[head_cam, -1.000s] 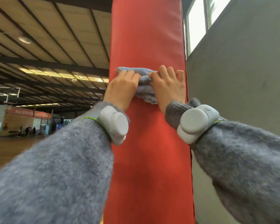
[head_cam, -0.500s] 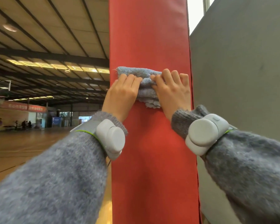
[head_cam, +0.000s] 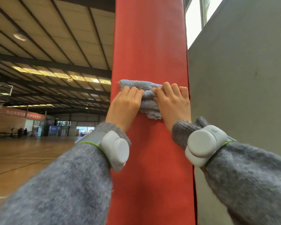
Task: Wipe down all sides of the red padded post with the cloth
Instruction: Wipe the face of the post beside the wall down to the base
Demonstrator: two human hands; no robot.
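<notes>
Room: indoor sports hall with a wooden floor (head_cam: 23, 156) at left and a beamed ceiling (head_cam: 55, 38) with strip lights.
Surface: matte red padding. A grey wall (head_cam: 242, 95) stands just beside the post's right edge, with a window (head_cam: 193, 21) above it.
Red padded post (head_cam: 149, 46): upright, with its long axis vertical, running out of view at top and bottom.
Cloth (head_cam: 147, 103): blue-grey terry, folded and lying crosswise on the post's front face.
Left hand (head_cam: 123, 104): fingers curled onto the cloth's left part, pressing it to the post.
Right hand (head_cam: 173, 103): fingers curled onto the cloth's right part, bunching it.
Writing: a red banner (head_cam: 21, 113) on the far wall bears pale characters too blurred to read.
</notes>
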